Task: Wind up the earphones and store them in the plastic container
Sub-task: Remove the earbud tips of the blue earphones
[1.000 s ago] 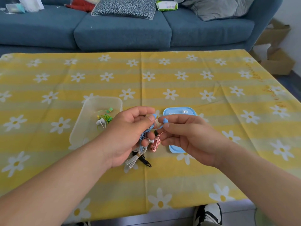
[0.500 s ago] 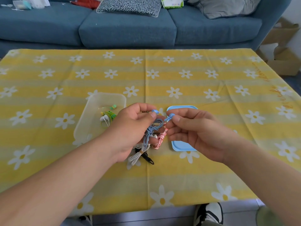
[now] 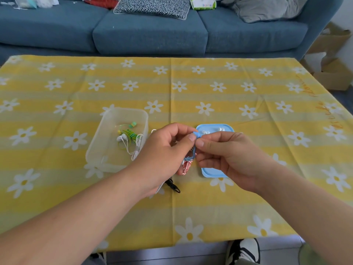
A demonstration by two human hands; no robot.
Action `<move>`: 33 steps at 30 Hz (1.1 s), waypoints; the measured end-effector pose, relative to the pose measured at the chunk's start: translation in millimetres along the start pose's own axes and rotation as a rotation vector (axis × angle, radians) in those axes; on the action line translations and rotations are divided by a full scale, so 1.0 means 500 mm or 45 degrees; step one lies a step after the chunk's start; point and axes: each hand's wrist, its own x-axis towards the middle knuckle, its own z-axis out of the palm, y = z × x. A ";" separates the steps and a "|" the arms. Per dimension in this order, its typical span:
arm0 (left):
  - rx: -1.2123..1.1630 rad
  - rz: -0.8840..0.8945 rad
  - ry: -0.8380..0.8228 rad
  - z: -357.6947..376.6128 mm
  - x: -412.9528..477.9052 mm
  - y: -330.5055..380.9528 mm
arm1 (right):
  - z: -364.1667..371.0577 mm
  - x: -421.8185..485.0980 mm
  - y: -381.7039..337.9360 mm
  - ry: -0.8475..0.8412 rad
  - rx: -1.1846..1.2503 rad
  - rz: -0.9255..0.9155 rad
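Blue earphones (image 3: 193, 150) hang in a small bundle between my two hands above the table. My left hand (image 3: 164, 153) grips the bundle, its thumb by a blue earbud at the top. My right hand (image 3: 227, 155) pinches the blue cord just below that bud. Red-and-white earphones (image 3: 185, 167) lie on the cloth under my hands, partly hidden. The clear plastic container (image 3: 95, 148) stands to the left, with wound green earphones (image 3: 129, 133) and white earphones (image 3: 131, 145) inside.
The container's blue lid (image 3: 211, 174) lies flat under my right hand. A black earphone piece (image 3: 172, 186) sticks out below my left wrist. The yellow flowered tablecloth (image 3: 210, 207) covers the table; a blue sofa (image 3: 149, 31) stands behind, cardboard boxes (image 3: 332, 77) at right.
My hands have come closer together and the blue cord between them is now a tighter, shorter bundle. The hanging white cord end below my left hand is hidden now.
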 end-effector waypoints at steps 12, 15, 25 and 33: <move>0.037 -0.008 0.029 0.051 0.019 -0.009 | -0.045 -0.012 0.001 0.115 -0.232 -0.059; 0.024 -0.108 0.021 0.068 0.024 -0.019 | -0.095 -0.008 -0.011 0.377 -0.363 -0.105; -0.009 -0.323 0.005 0.087 0.028 -0.050 | -0.173 0.015 0.030 0.588 -1.038 0.026; -0.015 -0.314 -0.012 0.080 0.031 -0.046 | -0.164 0.022 0.039 0.527 -1.333 0.078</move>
